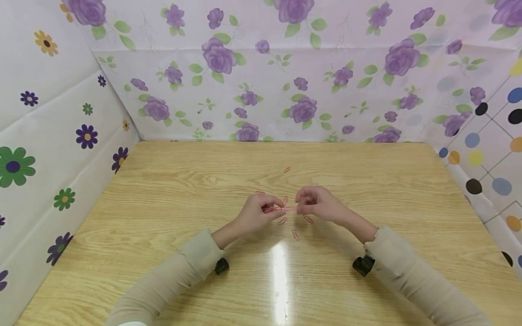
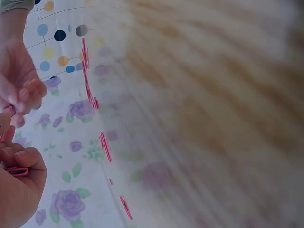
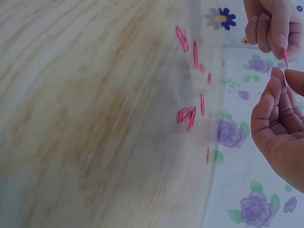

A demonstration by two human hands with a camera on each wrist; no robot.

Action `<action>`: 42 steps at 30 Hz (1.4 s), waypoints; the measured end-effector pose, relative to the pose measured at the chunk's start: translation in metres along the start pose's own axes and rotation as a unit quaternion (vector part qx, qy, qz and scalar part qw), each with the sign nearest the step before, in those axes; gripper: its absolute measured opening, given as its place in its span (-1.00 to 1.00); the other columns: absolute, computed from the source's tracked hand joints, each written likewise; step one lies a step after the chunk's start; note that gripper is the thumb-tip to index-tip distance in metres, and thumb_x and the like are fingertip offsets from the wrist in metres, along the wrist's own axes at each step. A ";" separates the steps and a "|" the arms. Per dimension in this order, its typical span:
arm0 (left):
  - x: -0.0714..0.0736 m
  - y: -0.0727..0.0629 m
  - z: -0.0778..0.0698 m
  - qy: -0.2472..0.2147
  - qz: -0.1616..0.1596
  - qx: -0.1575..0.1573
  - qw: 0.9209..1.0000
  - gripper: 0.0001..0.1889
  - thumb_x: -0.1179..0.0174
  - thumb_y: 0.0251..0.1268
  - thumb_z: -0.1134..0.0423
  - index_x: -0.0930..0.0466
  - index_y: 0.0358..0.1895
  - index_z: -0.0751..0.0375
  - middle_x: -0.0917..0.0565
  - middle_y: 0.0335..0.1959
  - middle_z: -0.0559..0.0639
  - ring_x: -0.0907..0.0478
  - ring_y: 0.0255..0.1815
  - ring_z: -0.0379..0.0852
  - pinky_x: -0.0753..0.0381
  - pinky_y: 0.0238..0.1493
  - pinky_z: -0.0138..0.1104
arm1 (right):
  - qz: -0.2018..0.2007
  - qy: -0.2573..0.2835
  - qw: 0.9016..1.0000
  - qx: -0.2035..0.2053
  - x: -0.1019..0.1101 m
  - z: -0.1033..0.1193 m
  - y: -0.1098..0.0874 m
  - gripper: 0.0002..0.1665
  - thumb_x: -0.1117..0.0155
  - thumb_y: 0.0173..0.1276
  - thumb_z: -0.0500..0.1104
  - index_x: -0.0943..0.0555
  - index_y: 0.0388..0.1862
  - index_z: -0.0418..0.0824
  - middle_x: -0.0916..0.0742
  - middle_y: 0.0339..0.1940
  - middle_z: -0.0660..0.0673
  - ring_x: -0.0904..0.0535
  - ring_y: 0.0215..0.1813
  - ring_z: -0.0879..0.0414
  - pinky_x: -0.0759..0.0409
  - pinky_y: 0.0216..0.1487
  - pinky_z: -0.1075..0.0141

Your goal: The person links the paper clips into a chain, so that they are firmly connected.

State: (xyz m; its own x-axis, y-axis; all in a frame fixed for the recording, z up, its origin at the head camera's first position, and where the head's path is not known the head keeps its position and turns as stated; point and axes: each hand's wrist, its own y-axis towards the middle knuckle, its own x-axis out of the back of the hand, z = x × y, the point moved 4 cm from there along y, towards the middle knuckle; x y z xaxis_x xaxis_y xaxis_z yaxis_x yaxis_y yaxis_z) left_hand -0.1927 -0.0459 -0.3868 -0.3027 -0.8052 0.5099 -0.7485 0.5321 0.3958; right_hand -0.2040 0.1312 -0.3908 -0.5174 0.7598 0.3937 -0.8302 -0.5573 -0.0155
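Observation:
Just above the wooden table, my two hands meet over scattered pink paper clips. The left hand [image 1: 256, 212] pinches a pink paper clip [image 3: 285, 56] between thumb and forefinger. Another paper clip [image 2: 18, 171] pokes out of its curled fingers. From the right, my right hand [image 1: 323, 206] has thumb and forefinger together at the other end of the pinched clip; the exact contact is partly hidden by the fingertips. Around the hands lie loose paper clips, one [image 1: 282, 221] in front of the left fingers and one [image 1: 308, 220] below the right hand.
On the table [image 1: 195, 176], one paper clip [image 1: 287, 170] lies farther back and another [image 1: 295, 235] nearer the front. Flower-printed cloth [image 1: 265, 81] stands along the back edge, with patterned sheets at both sides. Dark wrist cameras sit under both sleeves.

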 end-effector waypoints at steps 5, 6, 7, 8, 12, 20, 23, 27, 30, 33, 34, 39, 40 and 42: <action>0.000 -0.001 0.007 0.000 -0.002 0.010 1.000 -0.89 -0.31 0.04 0.36 -0.66 -0.36 0.35 -0.20 -0.80 -0.19 -0.05 -0.75 -0.35 -0.11 -0.67 -0.48 | -0.016 -0.100 0.995 -0.012 0.005 -0.010 -0.004 -0.91 -0.29 0.15 -0.30 -0.58 -0.41 -0.34 -0.63 -0.60 -0.12 -0.49 -0.55 0.06 -0.42 -0.50 0.35; 0.000 -0.001 0.007 -0.001 -0.002 0.013 1.000 -0.88 -0.31 0.04 0.35 -0.67 -0.36 0.34 -0.20 -0.81 -0.19 -0.04 -0.75 -0.35 -0.10 -0.67 -0.47 | -0.017 -0.117 0.993 -0.015 0.006 -0.012 -0.005 -0.92 -0.31 0.13 -0.30 -0.59 -0.44 -0.31 -0.62 -0.62 -0.10 -0.46 -0.57 0.11 -0.41 -0.51 0.36; 0.000 -0.001 0.006 -0.003 -0.003 0.016 1.000 -0.88 -0.32 0.04 0.35 -0.67 -0.36 0.34 -0.19 -0.80 -0.18 -0.03 -0.75 -0.35 -0.10 -0.68 -0.47 | -0.018 -0.132 0.991 -0.018 0.008 -0.014 -0.007 -0.93 -0.32 0.12 -0.30 -0.60 -0.46 -0.29 -0.61 -0.63 -0.08 -0.43 -0.58 0.15 -0.40 -0.52 0.36; 0.000 -0.001 0.006 -0.004 -0.003 0.018 1.000 -0.88 -0.32 0.04 0.35 -0.67 -0.36 0.33 -0.19 -0.80 -0.18 -0.03 -0.75 -0.35 -0.10 -0.68 -0.47 | -0.017 -0.145 0.989 -0.021 0.009 -0.017 -0.008 -0.94 -0.33 0.11 -0.30 -0.61 -0.47 -0.28 -0.60 -0.64 -0.05 -0.41 -0.58 0.18 -0.40 -0.52 0.36; 0.001 -0.001 0.006 -0.006 -0.003 0.029 1.000 -0.89 -0.32 0.03 0.35 -0.67 -0.37 0.31 -0.19 -0.79 -0.18 -0.03 -0.74 -0.34 -0.09 -0.67 -0.47 | -0.014 -0.162 0.987 -0.020 0.012 -0.024 -0.010 -0.93 -0.35 0.07 -0.32 -0.64 -0.42 -0.29 -0.57 -0.60 -0.01 -0.40 -0.53 0.18 -0.40 -0.49 0.35; 0.000 0.000 0.005 -0.008 0.008 0.027 1.000 -0.92 -0.32 0.04 0.35 -0.67 -0.39 0.29 -0.24 -0.77 -0.19 -0.09 -0.72 -0.33 -0.11 -0.66 -0.48 | 0.035 -0.163 0.986 0.001 0.012 -0.033 -0.008 -0.82 -0.34 0.07 -0.37 -0.70 -0.29 -0.28 -0.64 -0.44 -0.06 -0.39 -0.42 0.13 -0.39 -0.41 0.37; 0.001 0.000 0.005 -0.010 0.012 0.027 1.000 -0.92 -0.31 0.04 0.36 -0.67 -0.39 0.29 -0.25 -0.77 -0.19 -0.10 -0.72 -0.33 -0.12 -0.66 -0.48 | 0.046 -0.178 0.983 0.019 0.012 -0.036 -0.006 -0.79 -0.36 0.06 -0.36 -0.70 -0.26 -0.28 -0.63 -0.42 -0.07 -0.39 -0.40 0.13 -0.39 -0.39 0.37; 0.001 0.000 0.006 -0.011 0.016 0.033 0.999 -0.92 -0.31 0.05 0.35 -0.67 -0.38 0.28 -0.27 -0.76 -0.18 -0.12 -0.71 -0.33 -0.13 -0.65 -0.48 | 0.054 -0.199 0.978 0.036 0.012 -0.037 -0.005 -0.77 -0.37 0.03 -0.37 -0.70 -0.25 -0.29 -0.60 -0.47 -0.06 -0.36 -0.44 0.16 -0.37 -0.42 0.39; 0.001 0.000 0.008 -0.010 0.018 0.035 0.999 -0.92 -0.31 0.05 0.34 -0.67 -0.38 0.28 -0.27 -0.75 -0.18 -0.12 -0.70 -0.32 -0.14 -0.65 -0.48 | 0.061 -0.208 0.976 0.039 0.012 -0.037 -0.005 -0.75 -0.37 0.02 -0.38 -0.70 -0.25 -0.29 -0.58 -0.49 -0.05 -0.35 -0.46 0.17 -0.35 -0.44 0.40; 0.001 0.000 0.008 -0.010 0.019 0.035 0.999 -0.91 -0.31 0.05 0.34 -0.67 -0.37 0.28 -0.27 -0.75 -0.18 -0.12 -0.70 -0.32 -0.14 -0.65 -0.48 | 0.070 -0.215 0.973 0.043 0.011 -0.036 -0.004 -0.75 -0.38 0.02 -0.37 -0.69 -0.25 -0.28 -0.56 -0.51 -0.04 -0.35 -0.46 0.16 -0.34 -0.44 0.40; 0.001 0.000 0.008 -0.011 0.019 0.034 0.999 -0.91 -0.31 0.05 0.34 -0.67 -0.37 0.28 -0.27 -0.75 -0.18 -0.12 -0.70 -0.32 -0.14 -0.65 -0.48 | 0.073 -0.218 0.972 0.046 0.011 -0.036 -0.003 -0.75 -0.38 0.02 -0.37 -0.69 -0.25 -0.27 -0.56 -0.51 -0.04 -0.36 -0.45 0.15 -0.33 -0.43 0.39; 0.001 0.000 0.008 -0.011 0.021 0.031 0.999 -0.92 -0.31 0.05 0.35 -0.67 -0.38 0.29 -0.24 -0.77 -0.19 -0.10 -0.71 -0.33 -0.12 -0.65 -0.48 | 0.087 -0.223 0.969 0.052 0.008 -0.037 -0.001 -0.81 -0.36 0.04 -0.37 -0.63 -0.31 -0.25 -0.54 -0.52 -0.02 -0.37 -0.44 0.16 -0.34 -0.42 0.39; 0.000 0.000 0.009 -0.011 0.021 0.032 0.999 -0.92 -0.31 0.05 0.35 -0.67 -0.38 0.29 -0.23 -0.77 -0.19 -0.10 -0.71 -0.33 -0.12 -0.66 -0.48 | 0.088 -0.221 0.970 0.050 0.008 -0.038 -0.001 -0.82 -0.36 0.04 -0.37 -0.62 -0.33 -0.24 -0.54 -0.52 -0.01 -0.38 -0.44 0.17 -0.35 -0.43 0.40; 0.000 0.000 0.009 -0.010 0.022 0.035 0.999 -0.92 -0.31 0.05 0.35 -0.67 -0.38 0.29 -0.23 -0.78 -0.20 -0.09 -0.72 -0.33 -0.11 -0.66 -0.49 | 0.085 -0.215 0.972 0.043 0.007 -0.039 -0.001 -0.84 -0.36 0.04 -0.37 -0.59 -0.37 -0.23 -0.53 -0.55 0.02 -0.37 -0.47 0.20 -0.36 -0.45 0.40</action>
State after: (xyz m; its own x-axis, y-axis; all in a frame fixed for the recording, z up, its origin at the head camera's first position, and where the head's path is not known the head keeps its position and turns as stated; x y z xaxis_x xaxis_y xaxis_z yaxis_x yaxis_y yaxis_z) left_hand -0.1982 -0.0482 -0.3940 -0.3470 -0.7874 0.5096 -0.7742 0.5471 0.3182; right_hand -0.2149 0.1502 -0.4240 -0.4957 0.4534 0.7408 -0.7099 -0.7029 -0.0448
